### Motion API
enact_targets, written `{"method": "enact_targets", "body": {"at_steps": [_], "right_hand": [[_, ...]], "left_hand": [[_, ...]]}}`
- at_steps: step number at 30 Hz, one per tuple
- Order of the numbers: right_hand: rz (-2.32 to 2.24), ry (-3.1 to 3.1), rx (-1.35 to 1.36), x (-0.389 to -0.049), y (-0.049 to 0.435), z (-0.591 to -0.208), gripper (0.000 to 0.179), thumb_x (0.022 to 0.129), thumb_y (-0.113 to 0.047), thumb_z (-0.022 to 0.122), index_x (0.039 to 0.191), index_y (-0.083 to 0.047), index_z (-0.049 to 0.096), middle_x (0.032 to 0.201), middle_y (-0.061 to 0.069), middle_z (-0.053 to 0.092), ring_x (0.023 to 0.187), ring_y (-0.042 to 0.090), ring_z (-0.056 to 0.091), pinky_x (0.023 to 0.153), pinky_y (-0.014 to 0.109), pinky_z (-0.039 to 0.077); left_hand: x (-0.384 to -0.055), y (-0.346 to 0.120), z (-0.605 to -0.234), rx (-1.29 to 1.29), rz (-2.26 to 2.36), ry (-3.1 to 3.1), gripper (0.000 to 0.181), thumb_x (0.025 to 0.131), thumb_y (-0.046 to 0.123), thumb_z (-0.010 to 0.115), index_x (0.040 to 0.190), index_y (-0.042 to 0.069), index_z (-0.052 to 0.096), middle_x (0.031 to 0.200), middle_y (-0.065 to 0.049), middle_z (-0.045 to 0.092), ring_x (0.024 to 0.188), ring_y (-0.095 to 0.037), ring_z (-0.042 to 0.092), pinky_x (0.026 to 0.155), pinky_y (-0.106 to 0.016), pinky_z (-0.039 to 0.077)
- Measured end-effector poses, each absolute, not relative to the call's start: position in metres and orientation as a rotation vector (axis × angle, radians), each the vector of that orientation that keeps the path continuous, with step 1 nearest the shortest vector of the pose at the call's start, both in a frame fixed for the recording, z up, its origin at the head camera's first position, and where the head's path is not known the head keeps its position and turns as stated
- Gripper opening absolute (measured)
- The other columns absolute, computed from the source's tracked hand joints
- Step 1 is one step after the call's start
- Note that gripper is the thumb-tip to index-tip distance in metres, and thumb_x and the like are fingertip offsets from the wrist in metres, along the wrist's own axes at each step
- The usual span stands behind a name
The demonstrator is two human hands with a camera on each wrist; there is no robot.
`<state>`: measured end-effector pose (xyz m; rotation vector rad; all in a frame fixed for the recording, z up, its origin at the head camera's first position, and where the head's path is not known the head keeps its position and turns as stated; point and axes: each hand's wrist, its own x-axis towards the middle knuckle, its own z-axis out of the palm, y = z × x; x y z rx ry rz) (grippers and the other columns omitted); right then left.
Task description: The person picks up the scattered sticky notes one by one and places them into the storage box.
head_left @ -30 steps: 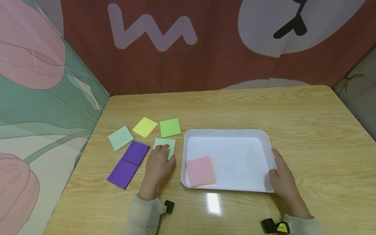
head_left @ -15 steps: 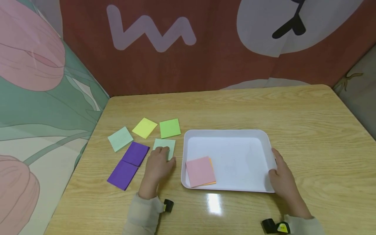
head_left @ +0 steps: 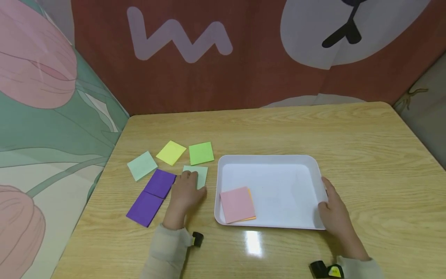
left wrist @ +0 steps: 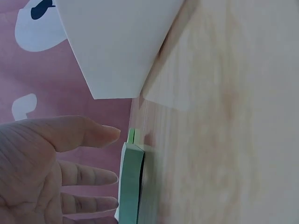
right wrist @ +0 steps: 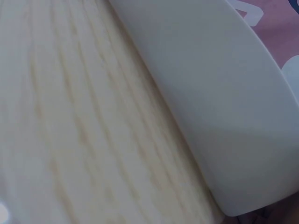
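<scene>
In the head view my left hand (head_left: pixel 186 193) lies over the near-left part of a pale green sticky note pad (head_left: pixel 202 175). The left wrist view shows its fingers straight, fingertips at the face of that pad (left wrist: pixel 131 182), with the thumb apart above. At the right end of a white tray (head_left: pixel 275 186), my right hand (head_left: pixel 336 215) grips the rim, thumb on the near side. The right wrist view shows mostly the tray's outer wall (right wrist: pixel 210 102); that hand is nearly hidden there. Inside the tray's near-left corner, a pink pad (head_left: pixel 237 204) covers most of an orange one (head_left: pixel 250 204).
Left of the tray lie a bright green pad (head_left: pixel 201 153), a yellow pad (head_left: pixel 171 152), another pale green pad (head_left: pixel 142 166), and two purple pads (head_left: pixel 160 183) set edge to edge. A patterned cloth wall (head_left: pixel 195 85) stands behind the wooden table (head_left: pixel 278 130).
My left hand has shifted slightly left over the pale green pad, uncovering a little more of its right side. The right hand, the tray and the other pads stay put.
</scene>
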<state>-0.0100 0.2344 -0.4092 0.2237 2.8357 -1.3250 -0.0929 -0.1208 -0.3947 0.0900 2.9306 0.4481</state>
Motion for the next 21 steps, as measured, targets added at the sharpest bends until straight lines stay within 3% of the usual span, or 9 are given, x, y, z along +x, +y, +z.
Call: {"method": "enact_targets", "body": {"at_steps": [21], "right_hand": [[-1.324, 2.848, 0.22, -0.01, 0.235, -0.41, 0.063, 0.077, 0.007, 0.027, 0.137, 0.0, 0.008, 0.132, 0.033, 0.017, 0.117, 0.048, 0.018, 0.088, 0.059, 0.018]], "left_hand": [[-0.107, -0.121, -0.395, 0.036, 0.42, 2.854, 0.072, 0.071, 0.035, 0.062, 0.13, 0.003, 0.036, 0.131, -0.022, 0.027, 0.114, -0.043, 0.026, 0.082, -0.059, 0.028]]}}
